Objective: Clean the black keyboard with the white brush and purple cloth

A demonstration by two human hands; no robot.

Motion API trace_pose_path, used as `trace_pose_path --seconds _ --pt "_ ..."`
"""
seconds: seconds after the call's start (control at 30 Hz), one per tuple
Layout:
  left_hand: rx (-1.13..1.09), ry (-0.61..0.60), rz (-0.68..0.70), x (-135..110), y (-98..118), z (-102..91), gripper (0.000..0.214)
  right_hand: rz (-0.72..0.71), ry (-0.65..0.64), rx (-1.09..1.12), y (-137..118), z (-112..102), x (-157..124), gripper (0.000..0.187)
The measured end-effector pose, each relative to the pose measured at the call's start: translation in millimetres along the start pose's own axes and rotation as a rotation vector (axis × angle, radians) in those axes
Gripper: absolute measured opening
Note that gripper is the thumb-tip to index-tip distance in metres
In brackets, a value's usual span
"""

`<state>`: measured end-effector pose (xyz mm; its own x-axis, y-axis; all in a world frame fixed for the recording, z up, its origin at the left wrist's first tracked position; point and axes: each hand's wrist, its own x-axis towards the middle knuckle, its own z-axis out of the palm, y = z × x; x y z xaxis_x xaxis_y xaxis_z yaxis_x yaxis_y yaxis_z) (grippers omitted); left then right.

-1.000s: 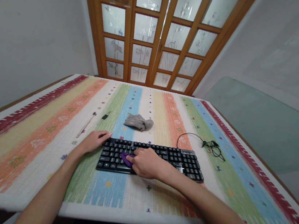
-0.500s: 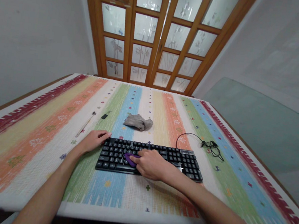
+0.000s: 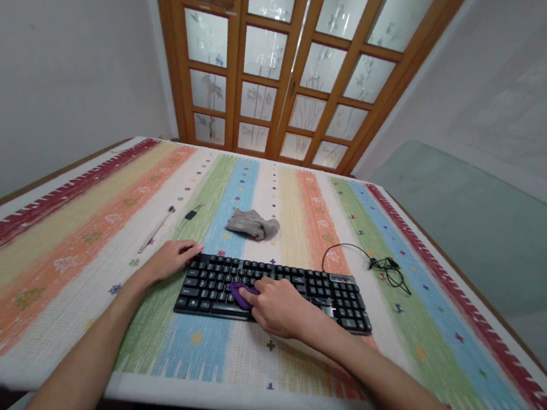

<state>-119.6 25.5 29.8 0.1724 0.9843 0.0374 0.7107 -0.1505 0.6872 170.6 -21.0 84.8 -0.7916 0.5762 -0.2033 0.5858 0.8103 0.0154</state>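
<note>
A black keyboard point(image 3: 222, 287) lies flat on the striped tablecloth, its long side facing me. My left hand point(image 3: 176, 258) holds the keyboard's upper left corner, fingers bent against its edge. Over the middle of the keys, my right hand point(image 3: 279, 305) presses down a small bunched purple cloth point(image 3: 240, 295) with its fingers. The palm and forearm cover part of the right-hand keys. Beyond the keyboard rests a crumpled grey cloth point(image 3: 253, 224).
Left of the keyboard lie a thin brush point(image 3: 156, 230) with a dark tip and a small black object point(image 3: 191, 214). The keyboard's cable point(image 3: 389, 268) is coiled at the right. Wooden glass doors point(image 3: 286, 65) stand behind the table.
My right hand has shifted very slightly to the right and toward me with the purple cloth. My left hand stays at the keyboard's corner.
</note>
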Motion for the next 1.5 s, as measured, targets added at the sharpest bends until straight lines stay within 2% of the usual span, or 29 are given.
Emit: trace_pose_path --seconds 0.8,1.3,1.5 --pt "-0.006 0.001 0.013 -0.4 3.2 -1.0 0.053 0.068 -0.035 -0.019 12.1 2.4 -19.5 0.036" --pt "-0.001 -0.009 0.021 -1.1 2.7 -1.1 0.053 0.123 -0.026 -0.028 3.6 6.9 -24.5 0.037" --pt "-0.003 -0.008 0.021 -0.8 2.7 -1.4 0.053 0.157 -0.057 -0.03 9.4 1.9 -29.2 0.034"
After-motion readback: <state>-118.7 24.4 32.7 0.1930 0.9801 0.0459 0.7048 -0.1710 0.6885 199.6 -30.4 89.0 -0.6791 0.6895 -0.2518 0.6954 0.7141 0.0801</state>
